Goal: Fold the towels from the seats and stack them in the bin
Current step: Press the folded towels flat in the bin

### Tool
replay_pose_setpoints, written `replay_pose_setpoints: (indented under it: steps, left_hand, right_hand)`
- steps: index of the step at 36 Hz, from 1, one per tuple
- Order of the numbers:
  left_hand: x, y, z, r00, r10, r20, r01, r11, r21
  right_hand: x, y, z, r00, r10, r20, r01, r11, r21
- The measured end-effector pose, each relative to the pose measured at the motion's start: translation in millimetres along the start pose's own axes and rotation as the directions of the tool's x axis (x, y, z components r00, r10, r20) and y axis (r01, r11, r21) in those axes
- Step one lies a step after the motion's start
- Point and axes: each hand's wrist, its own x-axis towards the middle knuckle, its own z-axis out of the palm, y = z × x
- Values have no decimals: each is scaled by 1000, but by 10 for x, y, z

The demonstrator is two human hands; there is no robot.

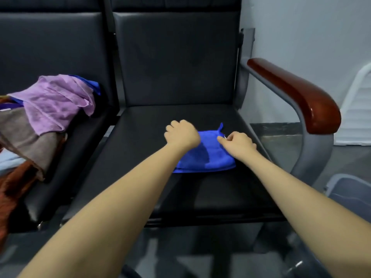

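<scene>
Blue towel (204, 155): folded into a small flat piece, lies on the black seat (140, 157) of the right-hand chair, toward the seat's right half; a small loop sticks up at its far right corner.
Arms: both forearms are bare and reach forward from the bottom of the view, converging over the seat.
Left hand (181, 134): knuckles up, fingers curled under at the towel's far left corner; it covers that corner, and whether it pinches the cloth cannot be told.
Right hand (237, 142): fingers curled, thumb and fingertips drawn together at the towel's far right edge, just beside the loop, apparently pinching the cloth there.
Hands together: near each other, one at each far corner, with bare blue cloth between them.
Towel pile (54, 101): on the neighbouring seat to the left, a loose heap with a purple towel on top, brown and rust-coloured cloth under it, and a blue edge showing behind.
Armrest (297, 93): glossy reddish-brown, on a grey metal frame, to the right of the seat.
Bin (353, 195): grey, on the floor at the right edge, below the armrest, only partly in view.
</scene>
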Motion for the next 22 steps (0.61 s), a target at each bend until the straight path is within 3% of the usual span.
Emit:
replay_pose_setpoints:
  steps: [6, 11, 16, 22]
  left_hand:
    - [53, -331, 202, 996, -42, -77, 55, 981, 185]
    - [97, -449, 294, 994, -56, -90, 73, 978, 197]
    - [73, -474, 358, 993, -10, -119, 32, 983, 180]
    - [20, -479, 348, 985, 69, -156, -48, 990, 134]
  right_hand:
    - [-62, -143, 27, 998, 48, -28, -52, 990, -133]
    - [-74, -250, 141, 992, 60, -114, -93, 947, -308]
    - [-102, -295, 248, 989, 46, -143, -91, 943, -320]
    - [-175, -328, 227, 989, -71, -132, 33, 964, -265]
